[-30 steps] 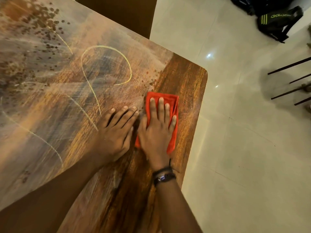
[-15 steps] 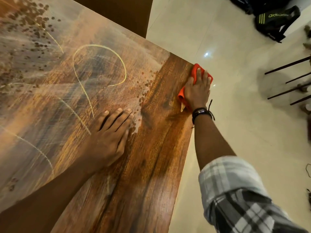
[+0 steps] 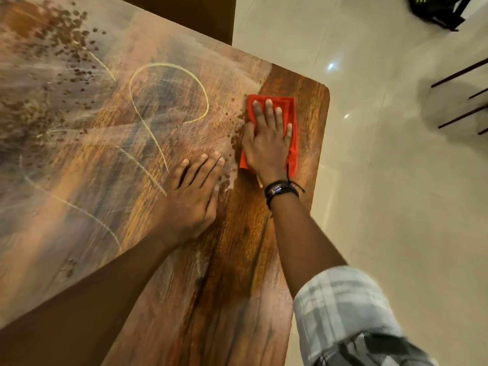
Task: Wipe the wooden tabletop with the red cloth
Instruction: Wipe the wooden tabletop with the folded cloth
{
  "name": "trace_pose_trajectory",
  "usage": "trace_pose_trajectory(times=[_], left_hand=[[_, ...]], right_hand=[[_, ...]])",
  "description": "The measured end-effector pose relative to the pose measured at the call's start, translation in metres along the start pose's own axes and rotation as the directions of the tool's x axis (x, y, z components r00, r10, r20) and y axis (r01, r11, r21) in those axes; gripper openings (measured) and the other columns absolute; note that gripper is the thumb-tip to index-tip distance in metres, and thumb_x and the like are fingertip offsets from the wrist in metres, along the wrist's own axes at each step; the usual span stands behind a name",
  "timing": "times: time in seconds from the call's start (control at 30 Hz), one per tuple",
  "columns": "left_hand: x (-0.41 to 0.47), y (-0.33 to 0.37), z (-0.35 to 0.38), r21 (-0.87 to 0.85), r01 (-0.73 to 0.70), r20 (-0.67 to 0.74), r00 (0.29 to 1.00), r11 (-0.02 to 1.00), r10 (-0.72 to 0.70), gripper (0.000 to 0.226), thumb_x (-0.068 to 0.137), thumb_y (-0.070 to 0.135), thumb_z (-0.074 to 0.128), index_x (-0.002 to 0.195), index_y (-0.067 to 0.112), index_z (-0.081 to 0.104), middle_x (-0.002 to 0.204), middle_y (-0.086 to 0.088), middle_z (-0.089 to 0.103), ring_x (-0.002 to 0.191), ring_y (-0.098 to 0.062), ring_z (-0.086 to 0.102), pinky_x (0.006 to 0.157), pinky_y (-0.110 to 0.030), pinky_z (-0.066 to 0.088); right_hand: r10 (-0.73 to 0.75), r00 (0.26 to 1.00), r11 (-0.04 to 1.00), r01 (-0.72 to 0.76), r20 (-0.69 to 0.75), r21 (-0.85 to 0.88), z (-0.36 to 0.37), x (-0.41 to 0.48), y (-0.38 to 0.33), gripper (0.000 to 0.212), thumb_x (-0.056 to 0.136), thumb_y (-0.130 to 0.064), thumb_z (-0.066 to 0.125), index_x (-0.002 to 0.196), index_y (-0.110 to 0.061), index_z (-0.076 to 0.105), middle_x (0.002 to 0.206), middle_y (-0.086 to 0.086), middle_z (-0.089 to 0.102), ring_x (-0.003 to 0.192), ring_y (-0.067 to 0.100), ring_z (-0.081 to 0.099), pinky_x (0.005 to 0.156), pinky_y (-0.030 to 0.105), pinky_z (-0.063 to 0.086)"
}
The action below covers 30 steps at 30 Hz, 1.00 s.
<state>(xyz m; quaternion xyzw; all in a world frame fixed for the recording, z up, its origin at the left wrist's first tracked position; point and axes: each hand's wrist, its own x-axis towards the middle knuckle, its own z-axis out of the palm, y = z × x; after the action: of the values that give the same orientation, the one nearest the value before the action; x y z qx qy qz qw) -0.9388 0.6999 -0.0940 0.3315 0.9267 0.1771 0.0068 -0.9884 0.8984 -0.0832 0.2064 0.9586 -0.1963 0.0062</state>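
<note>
**A:** Where is the red cloth lying?

**B:** The red cloth (image 3: 292, 150) is lying folded flat on the counter (image 3: 237, 260), right of centre in the frame, near the rounded corner. The right hand (image 3: 266, 143) is pressing down on it with its fingers (image 3: 268, 112) straight and spread, not curled round it. That is probably so the whole pad is bearing on the wood.

**A:** And the left hand?

**B:** The left hand (image 3: 192, 199) is resting flat just left of the cloth, fingers (image 3: 208, 167) extended and holding nothing. I judge it is bracing the person, who is leaning over.

**A:** Why that spot?

**B:** The cloth is sitting where the darker strip along the right edge is meeting the pale, hazy film across the left of the frame. The film seems to be coming off from that side.

**A:** Anything in the way?

**B:** Brown specks (image 3: 66, 48) at upper left and a yellow looped line (image 3: 169, 65) in the middle are lying in the hazy part. The left hand is itself covering unwiped wood. A dark chair back (image 3: 184, 11) is standing beyond the top edge, and a black bag (image 3: 435, 11) is lying on the floor (image 3: 396, 207) at upper right, well apart.
</note>
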Motion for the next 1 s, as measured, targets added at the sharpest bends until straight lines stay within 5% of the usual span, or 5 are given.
trace_pose_trajectory(times=[0.4, 0.77, 1.0], left_hand=[[-0.003, -0.005, -0.008, -0.247, 0.022, -0.039, 0.999, 0.969, -0.032, 0.055, 0.098, 0.027, 0.026, 0.144, 0.007, 0.048, 0.150, -0.009, 0.048, 0.144, -0.022, 0.036, 0.122, -0.042, 0.015], [-0.001, -0.004, -0.001, -0.280, 0.027, -0.033, 0.999, 0.959, -0.037, 0.053, 0.099, 0.025, 0.026, 0.144, 0.005, 0.046, 0.151, -0.011, 0.046, 0.144, -0.024, 0.036, 0.121, -0.048, 0.020], [-0.004, -0.006, -0.008, -0.363, 0.049, -0.026, 0.998, 0.931, -0.062, 0.056, 0.099, 0.029, 0.025, 0.145, 0.005, 0.044, 0.151, -0.012, 0.044, 0.145, -0.025, 0.032, 0.123, -0.042, 0.015]], right_hand=[[0.076, 0.991, 0.994, -0.083, -0.107, -0.070, 0.042, -0.225, -0.037, 0.059, 0.100, -0.039, 0.031, 0.158, -0.030, 0.026, 0.167, -0.003, 0.017, 0.155, 0.016, 0.010, 0.123, 0.050, 0.009], [0.229, 0.967, 0.970, -0.237, -0.110, -0.063, 0.023, -0.066, -0.032, 0.059, 0.104, -0.045, 0.028, 0.160, -0.032, 0.011, 0.169, -0.003, 0.003, 0.156, 0.019, 0.000, 0.125, 0.049, -0.003], [0.227, 0.971, 0.971, -0.231, -0.070, -0.060, 0.022, -0.066, -0.032, 0.059, 0.107, -0.045, 0.029, 0.160, -0.033, 0.007, 0.169, -0.004, -0.002, 0.155, 0.018, -0.004, 0.124, 0.047, -0.007]])
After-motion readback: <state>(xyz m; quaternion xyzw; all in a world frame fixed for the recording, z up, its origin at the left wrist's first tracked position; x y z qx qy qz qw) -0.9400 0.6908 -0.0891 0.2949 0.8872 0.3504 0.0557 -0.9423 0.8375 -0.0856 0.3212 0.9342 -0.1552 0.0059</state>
